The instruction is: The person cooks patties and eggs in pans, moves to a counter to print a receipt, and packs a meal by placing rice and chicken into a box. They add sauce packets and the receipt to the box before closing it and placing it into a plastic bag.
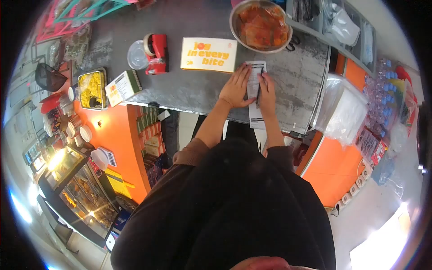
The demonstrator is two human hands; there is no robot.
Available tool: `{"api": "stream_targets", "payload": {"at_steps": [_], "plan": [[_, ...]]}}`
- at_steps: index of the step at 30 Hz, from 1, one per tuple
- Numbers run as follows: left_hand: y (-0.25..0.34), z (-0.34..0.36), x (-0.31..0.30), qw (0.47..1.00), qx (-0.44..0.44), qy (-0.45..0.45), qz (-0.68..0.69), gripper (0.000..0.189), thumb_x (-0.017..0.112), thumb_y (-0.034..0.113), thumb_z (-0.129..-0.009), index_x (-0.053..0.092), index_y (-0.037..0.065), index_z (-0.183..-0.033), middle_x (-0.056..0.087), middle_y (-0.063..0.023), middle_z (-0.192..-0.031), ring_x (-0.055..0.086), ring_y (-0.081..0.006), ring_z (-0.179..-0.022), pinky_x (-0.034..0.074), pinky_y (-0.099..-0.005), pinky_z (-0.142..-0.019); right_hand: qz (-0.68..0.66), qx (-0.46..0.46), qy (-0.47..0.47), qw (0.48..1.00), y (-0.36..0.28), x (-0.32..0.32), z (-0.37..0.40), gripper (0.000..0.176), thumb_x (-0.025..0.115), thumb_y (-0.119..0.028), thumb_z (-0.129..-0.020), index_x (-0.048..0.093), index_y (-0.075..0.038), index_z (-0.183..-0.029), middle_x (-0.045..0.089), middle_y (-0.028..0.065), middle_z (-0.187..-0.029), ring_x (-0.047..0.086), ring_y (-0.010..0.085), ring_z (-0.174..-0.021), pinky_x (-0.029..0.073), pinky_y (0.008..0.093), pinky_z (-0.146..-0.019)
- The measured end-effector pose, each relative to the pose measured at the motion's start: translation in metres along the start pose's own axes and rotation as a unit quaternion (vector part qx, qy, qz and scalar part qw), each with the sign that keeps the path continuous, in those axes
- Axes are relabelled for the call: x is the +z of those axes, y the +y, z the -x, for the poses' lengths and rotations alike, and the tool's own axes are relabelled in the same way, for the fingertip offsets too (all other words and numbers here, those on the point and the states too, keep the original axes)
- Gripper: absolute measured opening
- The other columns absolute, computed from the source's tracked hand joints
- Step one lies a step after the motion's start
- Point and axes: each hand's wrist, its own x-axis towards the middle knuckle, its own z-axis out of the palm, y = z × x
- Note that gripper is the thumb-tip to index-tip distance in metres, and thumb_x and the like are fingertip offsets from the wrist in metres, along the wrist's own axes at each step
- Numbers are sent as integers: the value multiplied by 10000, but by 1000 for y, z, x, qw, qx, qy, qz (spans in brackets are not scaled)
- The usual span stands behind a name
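Under the gray bench, an orange cabinet and shelves stand at left, an orange panel at right, pale floor between. Left of the bench glows a lit display case; right, white glare.

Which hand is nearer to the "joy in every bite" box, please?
Left: the left hand is by the box at its near right corner; the right hand is farther right.

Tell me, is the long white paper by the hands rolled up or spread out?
Spread out: the paper runs as a long strip, printed side up, showing between the left hand and right hand.
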Motion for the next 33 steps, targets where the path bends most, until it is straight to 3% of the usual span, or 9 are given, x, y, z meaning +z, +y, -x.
{"api": "stream_targets", "payload": {"at_steps": [2, 6, 9, 13, 15, 17, 20, 30, 33], "plan": [[2, 3, 0, 1000, 4, 19, 24, 992, 664, 469, -699, 249, -97, -1399, 251, -220, -1481, 170, -368, -1411, 175, -431, -1164, 56, -73, -72, 993, 3, -1, 0, 560, 494, 71, -791, 500, -70, -1332, 457, 181, -1311, 450, 351, -1234, 370, 426, -1037], [-6, 19, -20, 988, 95, 66, 104, 836, 669, 177, -676, 304, -19, -1402, 268, -203, -1479, 188, -378, -1406, 168, -450, -1165, 67, -89, -71, 991, -12, -4, -5, 596, 484, 113, -756, 497, -60, -1326, 457, 185, -1323, 438, 372, -1240, 349, 437, -1050], [-14, 43, -81, 987, 137, 89, 7, 825, 635, 32, -627, 333, 18, -1394, 269, -182, -1483, 183, -390, -1407, 163, -483, -1162, 93, -38, -57, 993, -52, -4, -12, 594, 492, 131, -731, 525, -64, -1292, 467, 179, -1290, 442, 381, -1214, 353, 447, -1036], [-71, 43, -151, 991, -14, 133, -16, 957, 709, 75, -612, 254, 58, -1454, 237, -167, -1506, 124, -401, -1422, 140, -533, -1153, 82, -9, 37, 996, -119, 14, -37, 559, 525, 110, -699, 566, -86, -1221, 492, 177, -1151, 478, 362, -1099, 374, 461, -974], [-115, 32, -152, 992, -6, 116, -56, 1044, 783, 179, -607, 215, 96, -1479, 207, -179, -1520, 101, -393, -1428, 134, -540, -1150, 89, -6, 71, 993, -150, 27, -56, 547, 540, 100, -683, 577, -82, -1197, 494, 171, -1132, 472, 359, -1092, 373, 471, -963], [-136, 23, -161, 996, 50, -10, -77, 1076, 830, 302, -590, 241, 128, -1473, 199, -191, -1520, 128, -397, -1420, 167, -533, -1144, 130, -3, 61, 990, -158, 44, -72, 560, 559, 85, -676, 565, -91, -1208, 483, 157, -1156, 457, 354, -1109, 377, 477, -954], [-162, 9, -151, 997, 63, -51, -10, 1045, 829, 360, -605, 270, 155, -1465, 217, -189, -1512, 180, -398, -1403, 200, -520, -1137, 158, -38, -54, 985, -166, 58, -91, 644, 611, 36, -665, 510, -122, -1281, 449, 133, -1230, 421, 347, -1173, 376, 474, -971], [-178, -14, -164, 968, 138, -181, -109, 963, 813, 342, -630, 321, 137, -1431, 243, -219, -1492, 320, -399, -1333, 290, -519, -1096, 219, -13, -35, 975, -189, 79, -65, 464, 626, -11, -707, 568, -93, -1160, 512, 125, -1126, 471, 333, -1096, 420, 462, -901], [-181, -16, -158, 957, 154, -194, -152, 987, 808, 377, -631, 301, 98, -1430, 221, -220, -1504, 313, -412, -1336, 300, -594, -1060, 123, -32, -107, 986, -193, 91, -53, 343, 609, 3, -731, 581, -55, -1068, 548, 135, -1048, 519, 332, -1032, 434, 441, -874]]}}
